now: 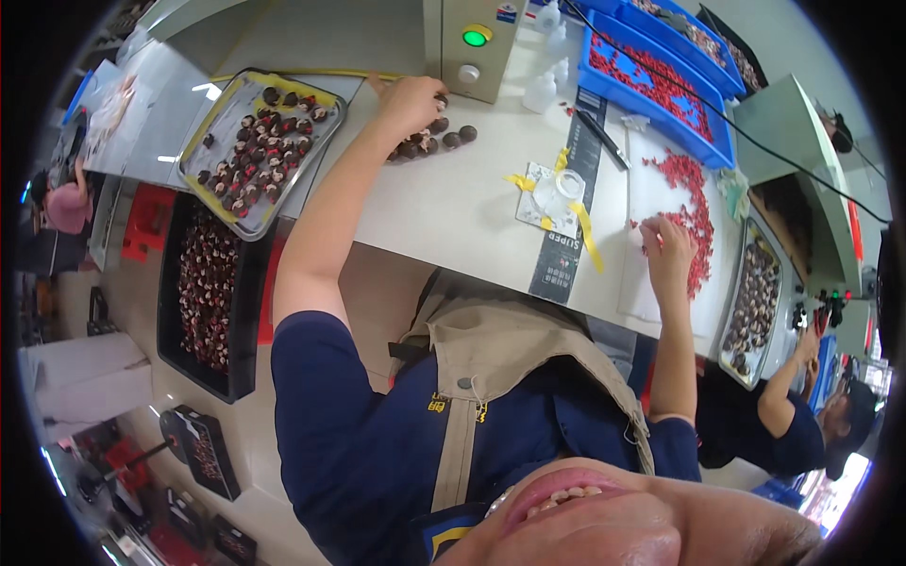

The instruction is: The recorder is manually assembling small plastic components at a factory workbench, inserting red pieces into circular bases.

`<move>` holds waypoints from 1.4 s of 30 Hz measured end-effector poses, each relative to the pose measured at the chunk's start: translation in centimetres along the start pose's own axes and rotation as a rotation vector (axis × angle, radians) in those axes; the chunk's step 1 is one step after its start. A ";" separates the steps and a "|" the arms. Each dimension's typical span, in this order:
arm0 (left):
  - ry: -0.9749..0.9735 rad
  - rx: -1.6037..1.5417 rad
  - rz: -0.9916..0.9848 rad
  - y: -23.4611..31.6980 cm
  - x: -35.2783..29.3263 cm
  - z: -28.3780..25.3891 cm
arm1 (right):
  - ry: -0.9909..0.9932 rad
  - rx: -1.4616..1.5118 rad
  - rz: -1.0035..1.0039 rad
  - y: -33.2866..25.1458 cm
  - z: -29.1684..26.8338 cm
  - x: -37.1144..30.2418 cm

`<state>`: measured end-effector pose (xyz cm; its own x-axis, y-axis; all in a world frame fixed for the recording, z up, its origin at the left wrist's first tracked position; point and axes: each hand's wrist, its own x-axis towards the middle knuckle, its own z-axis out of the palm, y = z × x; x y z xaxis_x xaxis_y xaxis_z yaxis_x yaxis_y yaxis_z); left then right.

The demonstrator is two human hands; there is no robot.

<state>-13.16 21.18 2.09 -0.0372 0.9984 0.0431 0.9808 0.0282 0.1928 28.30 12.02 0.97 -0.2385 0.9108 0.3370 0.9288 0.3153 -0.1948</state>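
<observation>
My left hand (412,106) reaches to the back of the white table, its fingers closed round a dark brown ball by the grey machine box. Below its fingers lies a cluster of dark brown balls (429,144), some showing pinkish patches. My right hand (668,247) is over the right side of the table, thumb and fingers pinched together on what looks like a small red piece. Many small red pieces (694,189) lie spread beside it on a white sheet (646,288). Between my hands, a small clear round dish (559,193) sits on a taped-down square.
A metal tray (253,229) of dark balls with red parts is at left, above a black crate (241,349). Blue bins (722,156) of red pieces stand at back right. A pen (604,139) and white bottles (540,92) lie behind the dish. Another person (788,415) works at right.
</observation>
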 end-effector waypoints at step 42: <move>0.801 -0.747 -0.038 3.3 -14.0 5.5 | 0.433 0.707 0.258 0.8 2.3 -4.2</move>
<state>-8.39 7.55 -3.26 -0.4435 0.6685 0.5971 0.6235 -0.2485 0.7413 29.39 9.07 -2.68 0.2173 0.8403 0.4966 0.5110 0.3355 -0.7914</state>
